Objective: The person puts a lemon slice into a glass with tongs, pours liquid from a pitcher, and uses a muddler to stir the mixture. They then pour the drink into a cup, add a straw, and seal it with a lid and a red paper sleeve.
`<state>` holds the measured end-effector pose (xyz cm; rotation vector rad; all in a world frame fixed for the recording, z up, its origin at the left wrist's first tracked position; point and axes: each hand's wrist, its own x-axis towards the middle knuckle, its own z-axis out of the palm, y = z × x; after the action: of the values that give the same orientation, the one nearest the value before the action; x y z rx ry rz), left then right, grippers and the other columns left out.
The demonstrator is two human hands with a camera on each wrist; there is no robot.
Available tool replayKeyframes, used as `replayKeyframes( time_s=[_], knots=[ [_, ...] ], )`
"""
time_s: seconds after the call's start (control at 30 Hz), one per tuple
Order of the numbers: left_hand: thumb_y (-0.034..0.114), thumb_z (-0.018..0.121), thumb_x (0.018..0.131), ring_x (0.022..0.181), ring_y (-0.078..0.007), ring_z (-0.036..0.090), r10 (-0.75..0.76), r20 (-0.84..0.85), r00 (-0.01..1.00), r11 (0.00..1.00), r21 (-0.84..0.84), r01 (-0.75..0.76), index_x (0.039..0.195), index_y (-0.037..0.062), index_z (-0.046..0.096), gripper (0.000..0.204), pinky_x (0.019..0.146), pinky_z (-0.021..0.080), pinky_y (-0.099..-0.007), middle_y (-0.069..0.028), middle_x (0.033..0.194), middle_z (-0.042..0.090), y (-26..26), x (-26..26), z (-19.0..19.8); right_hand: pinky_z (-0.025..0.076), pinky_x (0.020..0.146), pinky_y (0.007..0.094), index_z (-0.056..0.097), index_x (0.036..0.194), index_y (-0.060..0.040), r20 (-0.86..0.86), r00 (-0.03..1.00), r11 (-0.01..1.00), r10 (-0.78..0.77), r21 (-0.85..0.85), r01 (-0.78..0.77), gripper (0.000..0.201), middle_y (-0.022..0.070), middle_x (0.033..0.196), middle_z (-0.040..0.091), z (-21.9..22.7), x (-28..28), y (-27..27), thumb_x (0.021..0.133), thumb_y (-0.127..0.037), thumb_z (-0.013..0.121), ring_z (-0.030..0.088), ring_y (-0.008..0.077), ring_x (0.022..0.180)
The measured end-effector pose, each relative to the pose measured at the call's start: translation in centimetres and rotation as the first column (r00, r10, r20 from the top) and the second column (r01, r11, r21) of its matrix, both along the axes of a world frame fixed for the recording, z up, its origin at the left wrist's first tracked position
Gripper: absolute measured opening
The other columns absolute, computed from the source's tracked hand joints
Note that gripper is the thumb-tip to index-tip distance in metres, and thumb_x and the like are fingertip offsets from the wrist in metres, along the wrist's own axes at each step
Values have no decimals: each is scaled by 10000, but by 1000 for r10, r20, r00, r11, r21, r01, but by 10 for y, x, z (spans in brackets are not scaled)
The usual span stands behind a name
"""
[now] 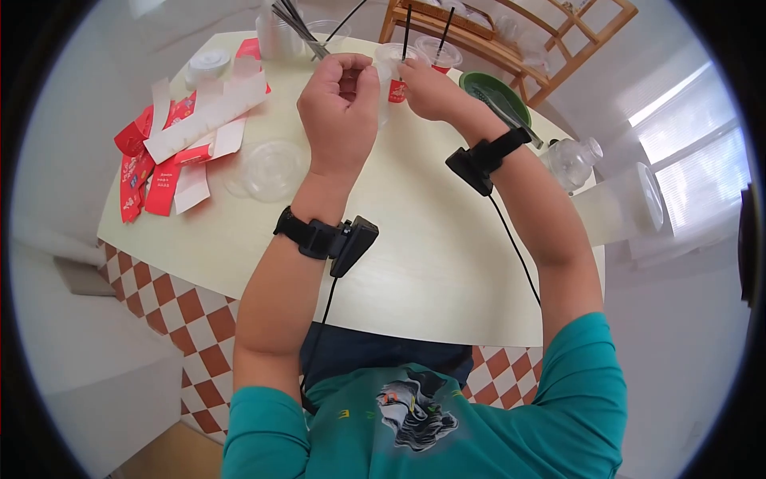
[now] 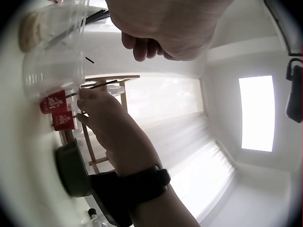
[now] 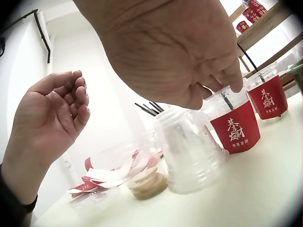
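My right hand point(image 1: 431, 89) pinches a black straw point(image 1: 407, 32) that stands in a clear plastic cup with a red paper sleeve point(image 3: 236, 130). In the right wrist view, the straw's lower part shows inside the cup, below the fingertips. A second red-sleeved cup point(image 3: 268, 100) with its own black straw point(image 1: 445, 30) stands just beyond. My left hand point(image 1: 343, 112) is raised over the table with loosely curled fingers and nothing in them. Close to the right hand, upside-down clear cups point(image 3: 189, 151) stand beside the first red-sleeved cup.
Torn red and white cardboard point(image 1: 187, 140) and clear round lids point(image 1: 273, 169) lie at the left. More black straws point(image 1: 297, 24) stand at the back. A green bowl point(image 1: 495, 94) and a clear bottle point(image 1: 573, 164) are at the right, with a wooden rack point(image 1: 511, 52) behind the table.
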<state>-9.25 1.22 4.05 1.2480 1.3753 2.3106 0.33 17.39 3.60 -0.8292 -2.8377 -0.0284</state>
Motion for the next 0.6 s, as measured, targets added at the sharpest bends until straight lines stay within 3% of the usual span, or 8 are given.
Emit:
replayKeyframes(
  time_s=[0.17, 0.27, 0.4, 0.47, 0.6],
  knots=[
    [62, 602, 884, 708, -98, 607, -9, -18, 1000, 1000, -14, 8, 957, -31, 614, 119, 670, 496, -216, -44, 835, 635, 2, 3, -3, 479, 891, 426, 571, 1092, 42, -36, 994, 992, 99, 77, -96, 309, 201, 1151, 554, -5, -13, 21, 791, -20, 544, 550, 373, 1069],
    [66, 606, 887, 697, -95, 605, -13, -23, 1000, 1000, -19, 12, 944, -26, 620, 110, 663, 494, -213, -41, 824, 636, 1, 5, -4, 483, 881, 430, 584, 1076, 38, -5, 999, 999, 46, 1, -46, 289, 192, 1141, 564, 0, -19, 25, 798, -37, 558, 556, 368, 1063],
    [68, 608, 893, 683, -89, 602, -17, -36, 999, 1000, -4, 17, 935, -19, 625, 97, 652, 490, -208, -36, 813, 637, 3, 5, -7, 483, 881, 429, 592, 1083, 37, 34, 997, 996, 66, 50, -68, 300, 189, 1143, 568, 1, -30, 32, 795, -44, 572, 563, 365, 1061],
    [68, 608, 895, 682, -88, 600, -15, -37, 999, 1000, -3, 15, 934, -17, 625, 95, 649, 489, -208, -35, 810, 636, 3, 5, -7, 452, 895, 440, 514, 1114, 40, 19, 998, 998, 56, -27, -56, 326, 202, 1177, 519, 0, -32, 35, 791, 65, 485, 525, 413, 1087],
    [68, 608, 896, 683, -85, 597, -2, -46, 999, 1000, -7, 2, 935, -14, 621, 92, 644, 489, -209, -30, 803, 632, 5, 4, -9, 452, 903, 440, 515, 1138, 34, 40, 999, 1000, 28, 5, -28, 341, 198, 1208, 516, -1, -40, 39, 799, 43, 489, 527, 408, 1094]
  ],
)
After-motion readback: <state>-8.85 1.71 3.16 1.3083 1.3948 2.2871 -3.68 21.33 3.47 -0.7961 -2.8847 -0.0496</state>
